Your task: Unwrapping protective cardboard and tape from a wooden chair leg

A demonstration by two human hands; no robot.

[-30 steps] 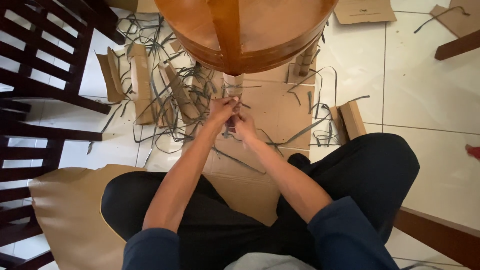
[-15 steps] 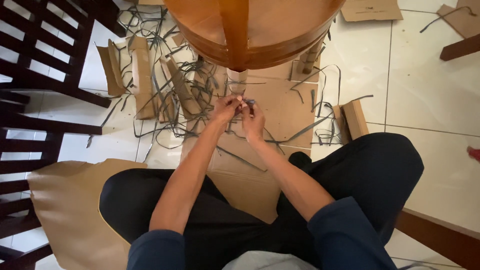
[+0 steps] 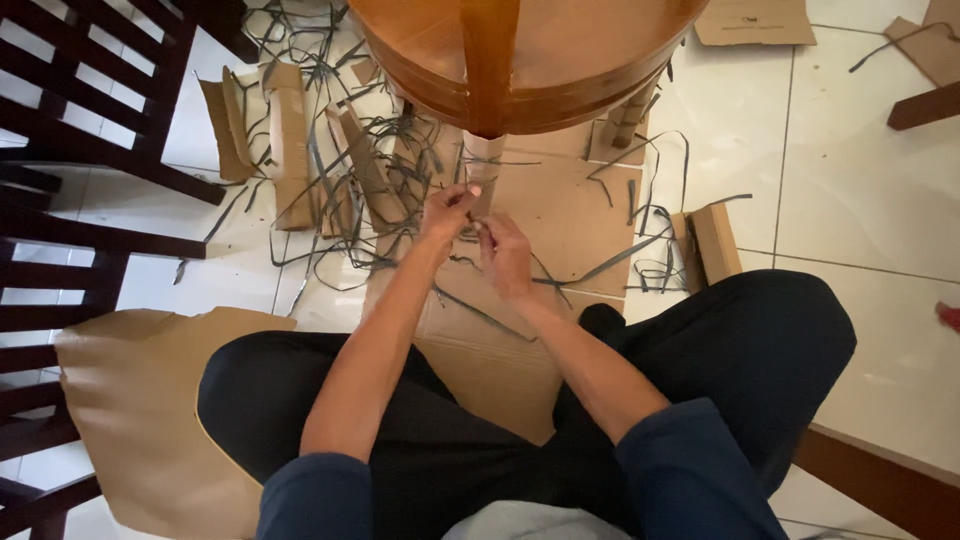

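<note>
Both hands meet above the flat cardboard sheet [image 3: 560,215] on the floor: the left hand [image 3: 447,212] and right hand [image 3: 505,255] pinch a small cardboard piece [image 3: 483,198] between closed fingers. Dark strips [image 3: 350,190] lie scattered around, just below the round wooden table [image 3: 560,50].

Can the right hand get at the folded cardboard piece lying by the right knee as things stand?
Probably yes. The right hand is busy at a small piece with the left hand, but the folded cardboard piece lies on open floor beside the right knee, with only loose dark strips near it.
</note>
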